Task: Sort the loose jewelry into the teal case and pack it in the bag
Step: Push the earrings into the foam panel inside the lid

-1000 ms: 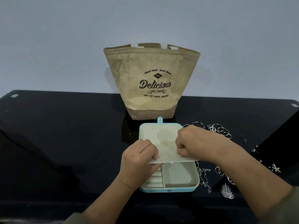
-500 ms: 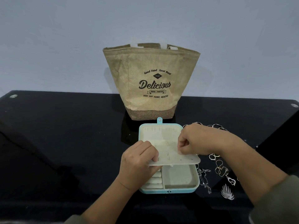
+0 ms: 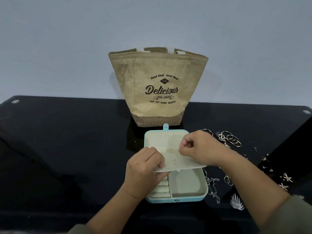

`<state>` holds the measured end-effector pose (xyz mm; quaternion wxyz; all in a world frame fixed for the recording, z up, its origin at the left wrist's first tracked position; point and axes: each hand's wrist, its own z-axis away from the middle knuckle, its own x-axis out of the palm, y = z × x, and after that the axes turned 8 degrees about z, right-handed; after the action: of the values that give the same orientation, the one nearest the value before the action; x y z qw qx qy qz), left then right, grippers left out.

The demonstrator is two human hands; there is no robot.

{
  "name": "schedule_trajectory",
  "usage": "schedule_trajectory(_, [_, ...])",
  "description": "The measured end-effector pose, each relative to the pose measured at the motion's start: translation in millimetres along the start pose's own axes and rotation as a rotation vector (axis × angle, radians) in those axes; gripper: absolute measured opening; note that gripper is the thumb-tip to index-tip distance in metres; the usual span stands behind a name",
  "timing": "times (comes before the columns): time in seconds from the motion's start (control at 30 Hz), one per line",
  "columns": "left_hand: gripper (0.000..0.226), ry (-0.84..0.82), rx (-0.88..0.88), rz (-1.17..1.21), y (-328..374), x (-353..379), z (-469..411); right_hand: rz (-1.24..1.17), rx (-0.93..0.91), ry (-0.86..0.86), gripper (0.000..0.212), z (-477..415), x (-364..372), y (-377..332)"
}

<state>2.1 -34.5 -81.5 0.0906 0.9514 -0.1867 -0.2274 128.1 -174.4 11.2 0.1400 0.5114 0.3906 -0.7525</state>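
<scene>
Head view.

1. The teal hard-shell jewelry case lies open on the black glossy glass table. Its lid lies flat on the far side and its base on the near side.
2. The base holds cream ring rolls on the left and one cream-lined compartment on the right.
3. A cream padded insert panel stands raised over the middle of the case and covers the far part of the base.
4. The left hand grasps the left edge of the panel, with its fingers curled over the top face.
5. The right hand is over the right half of the case. Its fingers are curled, and its thumb and forefinger meet at the panel surface. Whether they pinch a small item cannot be told.
6. A tan woven fabric bag printed "Delicious" stands upright just behind the case, with its mouth open.
7. The loose jewelry lies to the right of the case:
   - silver metal rings are beside the lid;
   - thin silver chains are just beside the base;
   - a white leaf-shaped pendant is near the front right corner;
   - small star-shaped pieces are farther right.
</scene>
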Motion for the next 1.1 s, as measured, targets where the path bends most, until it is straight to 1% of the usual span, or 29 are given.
schedule_trajectory(0.07, [0.041, 0.002, 0.005, 0.006, -0.4, 0.6, 1.8, -0.175, 0.001, 0.031, 0.011, 1.8, 9.6, -2.3])
schedule_trajectory(0.13, [0.038, 0.007, -0.002, 0.008, -1.4, 0.4, 2.7, -0.231, -0.003, -0.001, 0.013, 3.0, 15.3, -3.4])
schedule_trajectory(0.33, [0.038, -0.008, -0.016, -0.007, -3.9, 0.0, 1.4, -0.254, -0.011, -0.048, 0.010, 6.2, 15.6, -2.9])
schedule_trajectory(0.9, [0.038, -0.026, -0.015, 0.032, -7.4, 0.9, 3.8, -0.251, 0.038, -0.030, 0.010, 7.5, 19.3, 2.0])
schedule_trajectory(1.0, [0.037, -0.026, -0.017, 0.044, -6.8, 0.4, 2.7, -0.237, 0.014, -0.046, 0.010, 6.5, 18.6, 3.1])
schedule_trajectory(1.1, [0.042, -0.033, -0.019, 0.046, -6.5, -0.1, 1.3, -0.230, -0.031, -0.077, 0.010, 5.1, 15.8, 2.6])
